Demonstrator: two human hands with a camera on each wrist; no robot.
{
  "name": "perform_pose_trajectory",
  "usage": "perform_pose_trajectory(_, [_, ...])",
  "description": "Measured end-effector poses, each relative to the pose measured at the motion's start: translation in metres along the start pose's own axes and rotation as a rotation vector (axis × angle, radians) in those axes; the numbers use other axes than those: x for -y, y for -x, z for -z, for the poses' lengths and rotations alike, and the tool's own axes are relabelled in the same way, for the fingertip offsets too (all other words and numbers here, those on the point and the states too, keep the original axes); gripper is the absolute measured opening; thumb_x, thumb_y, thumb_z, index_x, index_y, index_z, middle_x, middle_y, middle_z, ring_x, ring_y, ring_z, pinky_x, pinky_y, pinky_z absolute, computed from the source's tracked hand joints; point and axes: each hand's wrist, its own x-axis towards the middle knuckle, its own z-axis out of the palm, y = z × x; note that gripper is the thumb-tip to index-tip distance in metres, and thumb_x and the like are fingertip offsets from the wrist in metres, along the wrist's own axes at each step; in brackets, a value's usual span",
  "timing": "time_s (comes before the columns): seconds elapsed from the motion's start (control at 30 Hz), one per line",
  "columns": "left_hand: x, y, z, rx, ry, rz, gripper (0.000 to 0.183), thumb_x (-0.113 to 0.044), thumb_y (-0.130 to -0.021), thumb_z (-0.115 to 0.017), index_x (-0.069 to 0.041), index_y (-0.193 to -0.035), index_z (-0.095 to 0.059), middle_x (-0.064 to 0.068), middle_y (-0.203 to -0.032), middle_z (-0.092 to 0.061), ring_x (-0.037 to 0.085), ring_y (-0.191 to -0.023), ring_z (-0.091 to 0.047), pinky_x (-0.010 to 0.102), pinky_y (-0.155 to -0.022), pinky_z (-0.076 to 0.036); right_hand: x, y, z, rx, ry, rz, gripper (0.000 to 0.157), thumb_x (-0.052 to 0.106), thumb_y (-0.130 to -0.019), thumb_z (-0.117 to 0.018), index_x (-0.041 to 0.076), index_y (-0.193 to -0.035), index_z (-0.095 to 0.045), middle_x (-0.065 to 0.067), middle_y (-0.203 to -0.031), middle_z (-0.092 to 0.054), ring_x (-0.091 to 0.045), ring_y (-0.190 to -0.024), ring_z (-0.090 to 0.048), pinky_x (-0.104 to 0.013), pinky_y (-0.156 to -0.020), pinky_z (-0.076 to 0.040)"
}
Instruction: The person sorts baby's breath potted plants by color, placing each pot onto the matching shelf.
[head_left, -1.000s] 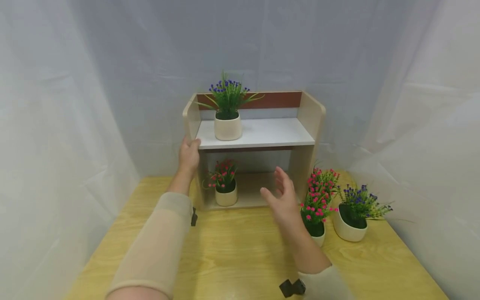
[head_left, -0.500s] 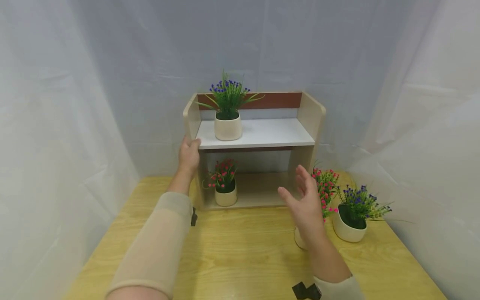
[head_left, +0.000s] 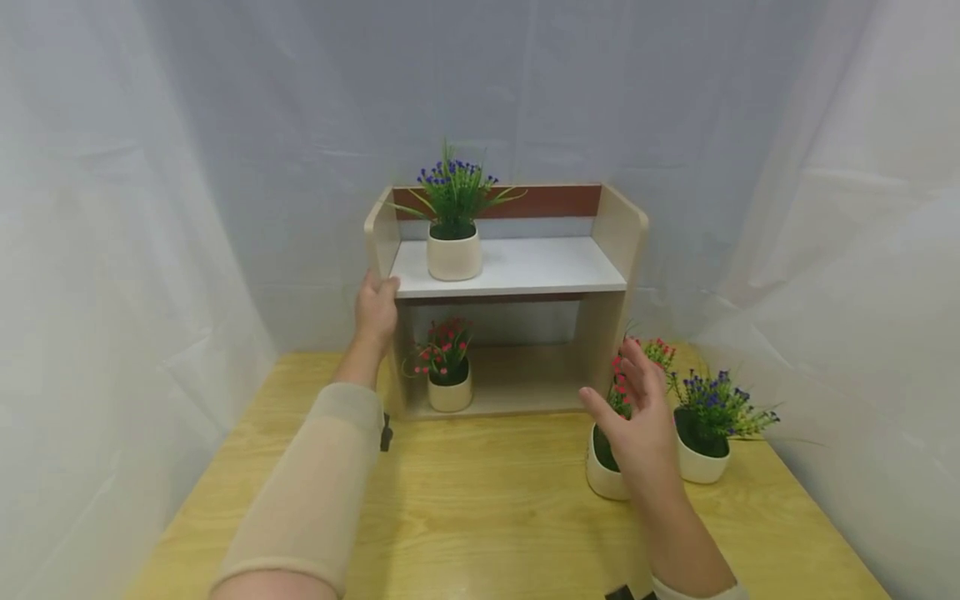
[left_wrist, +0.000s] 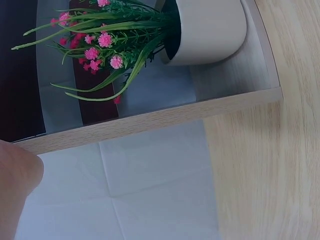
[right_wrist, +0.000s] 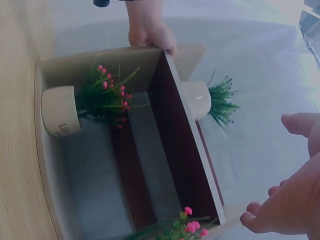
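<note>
My left hand (head_left: 377,312) grips the left side panel of a small two-tier shelf (head_left: 547,262), its thumb by the front edge of the white upper board. On that board stands a white pot with blue-purple flowers (head_left: 454,257). Below it, on the lower tier's left, is a white pot with pink-red flowers (head_left: 450,392); the left wrist view shows this potted plant (left_wrist: 212,32) close up. My right hand (head_left: 641,425) has its fingers spread and holds nothing. It hangs in front of another potted plant with pink flowers (head_left: 606,471), hiding part of it; I cannot tell whether they touch.
Right of my right hand, a white pot with blue-purple flowers (head_left: 703,458) sits on the wooden table (head_left: 465,517). Pale sheeting (head_left: 300,167) hangs behind the shelf and on both sides. The right-hand plants stand close beside the shelf's right panel (head_left: 611,333).
My right hand has moved rightward, from in front of the lower tier to in front of the pink-flowered plant. The left hand keeps its grip, and the shelf and pots stay put.
</note>
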Motion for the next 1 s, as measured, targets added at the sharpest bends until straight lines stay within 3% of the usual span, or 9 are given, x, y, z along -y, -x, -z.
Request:
perform_pose_trajectory(0.17, [0.002,-0.001,0.001,-0.004,0.008,-0.004,0.060,-0.030,-0.112,-0.048,-0.012,-0.168,-0.035,0.016,-0.171,-0.043,0.034,-0.163,-0.033,0.052,-0.139,-0.020,-0.002,0.002,0.012,-0.053,0.002,-0.015,0.086,0.027,-0.100,-0.080,0.037,-0.170,-0.031,0.004,-0.177,-0.030,-0.018,-0.167,-0.027,-0.044,-0.138,-0.028])
perform_pose_trajectory(0.33, [0.003,-0.003,0.001,-0.005,0.013,-0.008,0.060,-0.030,-0.112,-0.049,-0.012,-0.168,-0.035,0.016,-0.170,-0.043,0.033,-0.163,-0.034,0.051,-0.139,-0.020,-0.009,-0.002,0.026,-0.126,-0.056,-0.004,0.085,0.022,-0.100,-0.080,0.033,-0.170,-0.033,0.002,-0.176,-0.029,-0.020,-0.167,-0.027,-0.044,-0.140,-0.021])
perform_pose_trajectory(0.47, [0.003,-0.003,0.001,0.000,0.010,-0.005,0.060,-0.030,-0.112,-0.049,-0.013,-0.168,-0.036,0.016,-0.170,-0.043,0.032,-0.163,-0.033,0.051,-0.140,-0.019,-0.017,-0.007,0.039,-0.166,-0.126,-0.070,0.084,0.024,-0.101,-0.079,0.033,-0.170,-0.033,0.004,-0.177,-0.028,-0.019,-0.169,-0.023,-0.041,-0.138,-0.025])
perform_pose_trajectory(0.67, [0.003,-0.001,0.000,0.001,-0.003,-0.016,0.061,-0.032,-0.112,-0.050,-0.011,-0.167,-0.036,0.017,-0.170,-0.043,0.034,-0.163,-0.033,0.054,-0.139,-0.019,-0.035,-0.011,0.057,-0.221,-0.174,-0.120,0.077,0.023,-0.107,-0.070,0.024,-0.172,-0.029,0.003,-0.180,-0.027,-0.021,-0.168,-0.024,-0.034,-0.139,-0.024])
perform_pose_trajectory(1.0, [0.004,-0.002,0.000,-0.003,-0.004,-0.010,0.062,-0.033,-0.112,-0.048,-0.011,-0.169,-0.033,0.016,-0.173,-0.040,0.034,-0.166,-0.029,0.053,-0.140,-0.018,-0.061,-0.011,0.068,-0.198,-0.101,-0.203,0.063,0.030,-0.116,-0.049,0.018,-0.173,-0.026,-0.004,-0.180,-0.027,-0.026,-0.167,-0.026,-0.042,-0.140,-0.023])
